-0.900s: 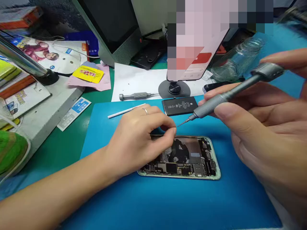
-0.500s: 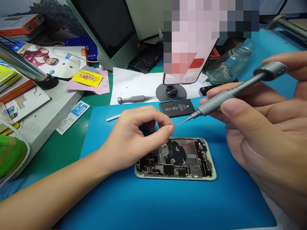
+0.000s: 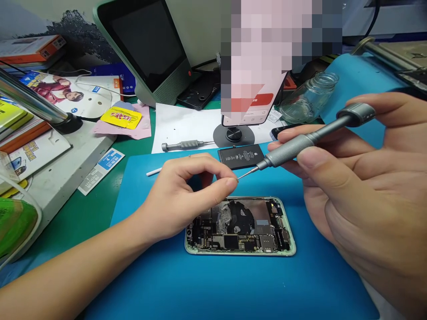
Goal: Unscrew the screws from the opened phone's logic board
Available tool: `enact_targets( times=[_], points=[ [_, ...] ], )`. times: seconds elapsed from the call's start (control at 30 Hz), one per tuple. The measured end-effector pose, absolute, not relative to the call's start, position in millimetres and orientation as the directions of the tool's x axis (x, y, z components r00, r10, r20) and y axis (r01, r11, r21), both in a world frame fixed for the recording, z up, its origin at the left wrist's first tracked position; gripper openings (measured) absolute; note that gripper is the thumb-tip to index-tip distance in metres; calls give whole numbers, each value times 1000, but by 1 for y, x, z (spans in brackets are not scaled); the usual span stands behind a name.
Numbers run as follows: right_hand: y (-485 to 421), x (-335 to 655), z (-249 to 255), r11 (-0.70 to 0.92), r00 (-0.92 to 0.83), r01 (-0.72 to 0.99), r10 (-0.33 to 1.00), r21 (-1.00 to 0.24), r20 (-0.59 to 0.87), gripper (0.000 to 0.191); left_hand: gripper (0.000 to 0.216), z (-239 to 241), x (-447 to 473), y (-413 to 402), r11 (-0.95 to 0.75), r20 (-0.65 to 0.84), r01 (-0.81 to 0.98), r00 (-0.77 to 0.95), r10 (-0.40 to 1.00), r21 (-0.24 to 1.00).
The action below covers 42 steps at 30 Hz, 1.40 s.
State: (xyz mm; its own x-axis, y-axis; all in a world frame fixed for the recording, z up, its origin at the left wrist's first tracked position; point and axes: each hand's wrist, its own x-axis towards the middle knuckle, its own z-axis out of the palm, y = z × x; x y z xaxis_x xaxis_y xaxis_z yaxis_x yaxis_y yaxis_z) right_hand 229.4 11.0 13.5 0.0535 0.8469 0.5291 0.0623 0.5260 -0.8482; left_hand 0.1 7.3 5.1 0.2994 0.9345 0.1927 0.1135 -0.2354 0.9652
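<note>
My right hand [image 3: 353, 178] grips a grey precision screwdriver [image 3: 290, 149], its thin tip pointing left and down. That tip meets the thumb and forefinger of my left hand [image 3: 196, 191], which are pinched together. Whatever lies in the pinch is too small to make out. Below my left hand, an opened phone [image 3: 238, 246] lies flat with its circuit board and inner parts exposed; the left hand covers part of its upper left. Just behind the hands rests a black phone battery [image 3: 240, 156].
A blue mat [image 3: 207, 284] lies under the phone. Behind it are a second screwdriver [image 3: 187, 145] on white paper [image 3: 187, 120], a phone on a round stand [image 3: 233, 134], a glass jar [image 3: 310, 98] and a screen device [image 3: 147, 49]. A white stick [image 3: 154, 171] lies left of my left hand.
The screwdriver has moved left and down, so its tip now touches my left fingertips, where a gap showed before. My left hand keeps its pinch. The whole view has shifted slightly.
</note>
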Motion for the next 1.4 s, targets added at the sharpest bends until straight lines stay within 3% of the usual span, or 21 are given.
enact_targets(
  times=[0.63, 0.83, 1.4],
  points=[
    [11, 229, 12, 497, 83, 122, 858, -859, 508, 42, 14, 6, 1, 7, -228, 186, 129, 274, 943, 965],
    [13, 225, 5, 572, 120, 85, 807, -816, 578, 53, 12, 8, 3, 6, -271, 226, 179, 237, 945, 946],
    [13, 224, -1, 568, 159, 104, 801, -817, 577, 55, 15, 9, 4, 2, -438, 396, 315, 191, 898, 842]
  ],
)
